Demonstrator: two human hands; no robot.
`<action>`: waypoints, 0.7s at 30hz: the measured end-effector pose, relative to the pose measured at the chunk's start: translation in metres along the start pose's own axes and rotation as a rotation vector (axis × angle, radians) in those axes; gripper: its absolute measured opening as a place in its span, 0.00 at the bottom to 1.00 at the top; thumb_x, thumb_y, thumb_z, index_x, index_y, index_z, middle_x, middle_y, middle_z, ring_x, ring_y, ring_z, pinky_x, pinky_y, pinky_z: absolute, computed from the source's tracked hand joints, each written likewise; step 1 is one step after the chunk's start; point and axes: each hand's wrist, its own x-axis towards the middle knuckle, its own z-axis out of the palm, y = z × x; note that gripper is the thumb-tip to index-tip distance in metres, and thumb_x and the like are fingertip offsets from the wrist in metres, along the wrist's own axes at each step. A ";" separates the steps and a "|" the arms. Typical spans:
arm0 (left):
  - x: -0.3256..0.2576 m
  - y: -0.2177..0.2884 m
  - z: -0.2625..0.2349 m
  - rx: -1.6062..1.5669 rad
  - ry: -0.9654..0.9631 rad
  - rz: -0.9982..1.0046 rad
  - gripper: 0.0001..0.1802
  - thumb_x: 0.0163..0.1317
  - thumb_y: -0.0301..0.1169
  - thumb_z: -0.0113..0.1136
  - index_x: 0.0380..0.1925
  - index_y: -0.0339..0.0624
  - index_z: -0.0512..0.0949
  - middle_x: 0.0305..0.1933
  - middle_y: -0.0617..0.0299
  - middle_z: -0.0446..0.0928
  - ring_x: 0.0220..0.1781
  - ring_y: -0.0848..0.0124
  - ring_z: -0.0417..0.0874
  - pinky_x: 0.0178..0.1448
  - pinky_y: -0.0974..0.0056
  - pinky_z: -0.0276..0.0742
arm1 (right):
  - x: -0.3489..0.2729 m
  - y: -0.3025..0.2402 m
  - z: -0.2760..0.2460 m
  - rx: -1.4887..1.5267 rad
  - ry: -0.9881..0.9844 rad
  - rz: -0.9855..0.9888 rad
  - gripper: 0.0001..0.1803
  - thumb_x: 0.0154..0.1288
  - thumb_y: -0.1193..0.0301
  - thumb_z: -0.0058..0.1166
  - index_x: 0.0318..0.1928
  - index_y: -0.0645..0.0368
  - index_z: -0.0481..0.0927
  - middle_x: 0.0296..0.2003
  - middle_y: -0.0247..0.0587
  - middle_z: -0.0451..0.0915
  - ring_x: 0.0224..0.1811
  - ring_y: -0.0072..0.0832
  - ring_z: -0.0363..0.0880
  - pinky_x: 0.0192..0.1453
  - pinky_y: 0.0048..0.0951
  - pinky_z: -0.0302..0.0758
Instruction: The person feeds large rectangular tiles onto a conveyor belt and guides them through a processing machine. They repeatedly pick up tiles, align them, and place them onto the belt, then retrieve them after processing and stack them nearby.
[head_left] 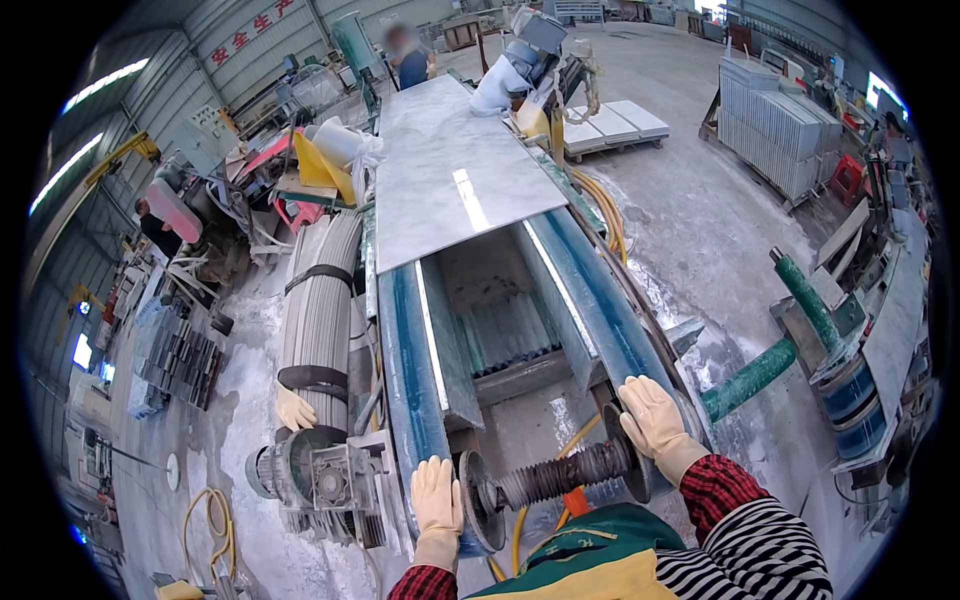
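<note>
Up close, both gloved hands rest flat on the conveyor's near end: left hand (437, 492) open on the left blue belt (408, 350), right hand (651, 418) open on the right blue belt (600, 300), ribbed roller shaft (560, 475) between them; a grey stone slab (450, 170) lies farther along.

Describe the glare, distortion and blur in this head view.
Head view: a bright streak of glare lies on the grey stone slab; the blue conveyor belts bend toward the dark round rim; both gloved hands, left hand and right hand, look sharp; the far person's face is blurred.
</note>
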 end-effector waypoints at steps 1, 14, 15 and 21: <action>0.000 0.001 -0.001 0.000 0.005 0.002 0.29 0.78 0.39 0.58 0.74 0.39 0.76 0.80 0.40 0.74 0.82 0.37 0.69 0.88 0.37 0.58 | 0.001 -0.001 -0.002 0.011 -0.019 0.009 0.24 0.68 0.66 0.63 0.61 0.60 0.78 0.64 0.52 0.78 0.68 0.50 0.76 0.80 0.47 0.70; -0.007 0.004 0.000 0.029 0.021 0.010 0.28 0.76 0.38 0.60 0.72 0.39 0.77 0.77 0.40 0.75 0.81 0.38 0.70 0.87 0.37 0.59 | -0.011 0.004 0.008 -0.014 0.004 -0.011 0.25 0.70 0.64 0.62 0.63 0.61 0.78 0.65 0.53 0.79 0.71 0.51 0.75 0.82 0.47 0.68; -0.006 0.004 -0.001 0.029 0.020 0.013 0.28 0.76 0.38 0.60 0.72 0.39 0.77 0.77 0.40 0.76 0.81 0.38 0.70 0.87 0.37 0.59 | -0.013 0.005 0.010 -0.016 0.008 -0.010 0.25 0.70 0.64 0.62 0.63 0.61 0.78 0.65 0.53 0.79 0.71 0.51 0.75 0.83 0.47 0.68; -0.007 0.004 -0.004 0.031 0.016 0.024 0.28 0.76 0.37 0.60 0.72 0.38 0.77 0.77 0.40 0.75 0.81 0.38 0.71 0.87 0.38 0.60 | -0.014 0.005 0.011 0.002 -0.006 -0.006 0.26 0.70 0.63 0.62 0.64 0.62 0.79 0.66 0.55 0.79 0.72 0.53 0.76 0.83 0.48 0.68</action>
